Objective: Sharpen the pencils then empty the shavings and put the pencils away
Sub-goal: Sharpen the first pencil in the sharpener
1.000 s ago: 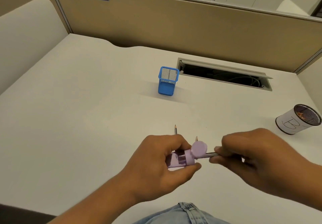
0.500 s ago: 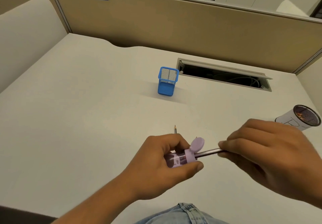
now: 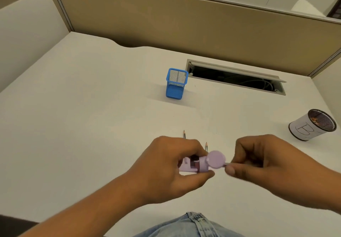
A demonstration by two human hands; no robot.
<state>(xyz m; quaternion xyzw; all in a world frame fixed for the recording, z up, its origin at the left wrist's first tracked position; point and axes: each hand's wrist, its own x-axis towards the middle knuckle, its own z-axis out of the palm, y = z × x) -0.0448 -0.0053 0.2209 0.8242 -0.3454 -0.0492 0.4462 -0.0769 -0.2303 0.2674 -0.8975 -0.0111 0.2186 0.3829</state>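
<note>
My left hand [image 3: 171, 168] grips a lilac pencil sharpener [image 3: 201, 164] with a round lid flipped up, low in the middle of the view. My right hand [image 3: 265, 164] pinches a grey pencil [image 3: 226, 164] whose tip is inside the sharpener; only a short piece of shaft shows between the hands. Two sharpened pencils lie on the desk behind my left hand, only their points showing: one [image 3: 184, 134] on the left, one [image 3: 206, 146] nearer the sharpener. A blue mesh pencil holder [image 3: 176, 84] stands farther back.
A white cup marked "B" [image 3: 311, 126], with shavings inside, lies tilted at the right edge of the white desk [image 3: 83, 116]. An open cable slot [image 3: 236, 79] sits behind the holder. Beige partitions close off the back.
My right hand has moved back toward the sharpener, pushing the pencil deeper, after pulling away half a second ago. My left hand has stayed in place.
</note>
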